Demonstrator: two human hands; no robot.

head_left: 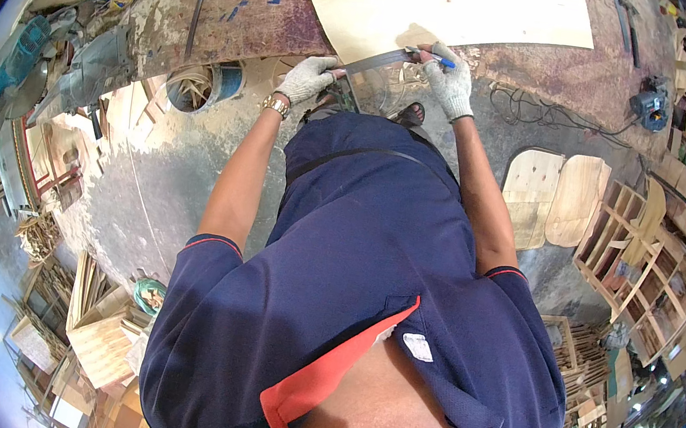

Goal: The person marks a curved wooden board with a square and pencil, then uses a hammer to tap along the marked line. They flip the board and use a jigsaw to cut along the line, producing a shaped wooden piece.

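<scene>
Head view: gloved hands (305,80) grip a grey strip (378,61), the right (452,88) also a blue pen (447,62); the white label (418,347) is unreadable.

Pale wood sheet (449,3) on the far side, smooth & matt w/ faint grain. Worktable (250,29) under it: rough, worn wood, paint-stained. Grey strip (376,60) betw. left hand (304,80) & right hand (449,82) looks like metal, smooth; both hands in matt knit-cloth gloves (455,96). Blue pen (447,62): prob. plastic. Watch on left wrist (275,105): glossy gold-tone metal. Navy shirt (368,217): soft matt cloth. Floor (163,199): rough, patchy concrete, from where I'm standing. Saw (22,51), far left: teal plastic housing, metal blade. Shaped panels (528,191), right: smooth matt wood.
</scene>
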